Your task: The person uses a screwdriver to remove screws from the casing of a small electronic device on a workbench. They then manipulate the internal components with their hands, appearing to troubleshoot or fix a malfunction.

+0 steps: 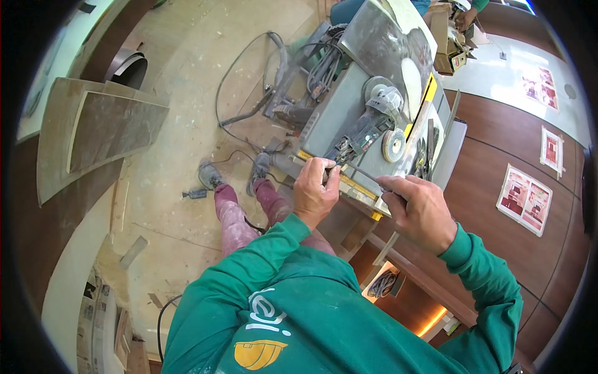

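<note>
At the near edge of a grey machine table point(336, 106) with yellow strips, my right hand point(423, 212) is closed on a thin metal tool point(361, 169), like a screwdriver or file, whose shaft points toward my left hand point(314, 193). The left fingers pinch a small dark piece point(327, 176) I cannot identify, at the shaft's end. Just beyond them on the table lie a dusty power tool point(346, 143), an angle grinder point(380, 103), a round disc point(392, 144) and some long narrow tools point(423, 156).
Cables and a hose point(243, 115) cross the dusty floor point(156, 187) near my feet. Curved boards point(118, 124) stand at left. A brown panel wall point(486, 162) with taped sheets is at right. Another person's hand point(464, 19) is beside a cardboard box point(448, 43) at the top.
</note>
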Tool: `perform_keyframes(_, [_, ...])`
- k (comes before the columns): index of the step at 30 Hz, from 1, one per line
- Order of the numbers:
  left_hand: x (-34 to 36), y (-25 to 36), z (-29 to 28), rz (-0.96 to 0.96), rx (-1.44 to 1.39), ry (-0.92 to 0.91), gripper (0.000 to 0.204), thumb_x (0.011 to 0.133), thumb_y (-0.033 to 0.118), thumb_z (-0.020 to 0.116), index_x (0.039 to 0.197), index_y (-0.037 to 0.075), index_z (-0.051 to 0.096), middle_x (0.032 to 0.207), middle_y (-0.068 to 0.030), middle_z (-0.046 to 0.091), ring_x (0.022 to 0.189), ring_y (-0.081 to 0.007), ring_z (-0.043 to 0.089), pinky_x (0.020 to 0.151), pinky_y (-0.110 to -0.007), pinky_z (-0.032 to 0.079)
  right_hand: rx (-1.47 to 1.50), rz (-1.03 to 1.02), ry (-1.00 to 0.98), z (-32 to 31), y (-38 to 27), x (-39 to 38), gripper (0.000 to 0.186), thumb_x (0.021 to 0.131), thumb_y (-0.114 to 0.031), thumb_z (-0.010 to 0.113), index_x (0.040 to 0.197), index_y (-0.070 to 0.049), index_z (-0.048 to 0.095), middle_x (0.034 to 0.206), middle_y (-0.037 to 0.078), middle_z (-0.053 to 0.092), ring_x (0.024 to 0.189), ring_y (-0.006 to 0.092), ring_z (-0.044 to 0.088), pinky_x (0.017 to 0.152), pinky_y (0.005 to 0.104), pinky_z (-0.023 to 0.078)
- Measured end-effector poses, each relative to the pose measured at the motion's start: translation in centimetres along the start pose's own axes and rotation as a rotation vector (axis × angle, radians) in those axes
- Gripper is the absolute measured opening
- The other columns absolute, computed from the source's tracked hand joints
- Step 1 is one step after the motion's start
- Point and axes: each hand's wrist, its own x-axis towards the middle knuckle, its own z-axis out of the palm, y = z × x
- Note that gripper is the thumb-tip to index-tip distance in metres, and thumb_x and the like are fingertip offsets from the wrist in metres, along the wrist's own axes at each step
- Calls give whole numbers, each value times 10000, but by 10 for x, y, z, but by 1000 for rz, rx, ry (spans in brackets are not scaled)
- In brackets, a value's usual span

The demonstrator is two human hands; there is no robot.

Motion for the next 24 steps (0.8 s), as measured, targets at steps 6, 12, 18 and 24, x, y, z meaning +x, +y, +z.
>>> perform_keyframes(6, [1, 3, -1, -9, 11, -22, 157, 962, 84, 798, 1056, 47, 677, 947, -124, 688, 724, -275, 631, 689, -404, 525, -65, -9, -24, -7, -3, 0, 375, 968, -115, 727, 1332, -51, 660, 953, 200, 685, 874, 426, 722, 764, 517, 585])
perform_keyframes(12, [2, 4, 0, 51, 16, 21, 168, 957, 100, 797, 1054, 70, 663, 851, -92, 617, 698, -284, 600, 662, -454, 506, -626, -315, -102, -18, -5, -11, 487, 966, -123, 639, 1450, -78, 614, 1022, 125, 588, 844, 247, 699, 713, 397, 598])
perform_keyframes(18, [1, 2, 1, 25, 20, 23, 161, 954, 104, 799, 1043, 74, 668, 831, -80, 600, 683, -272, 588, 650, -443, 500, -569, -357, -154, -8, 8, -7, 529, 962, -97, 665, 1489, -83, 623, 959, 114, 569, 733, 258, 685, 621, 416, 564])
perform_keyframes(24, [0, 1, 1, -22, 28, -4, 161, 941, 73, 811, 1041, 55, 686, 919, -110, 680, 700, -261, 614, 659, -396, 507, -426, -290, -132, -10, 8, -3, 521, 931, -97, 716, 1448, -97, 662, 907, 99, 578, 714, 280, 683, 611, 427, 569])
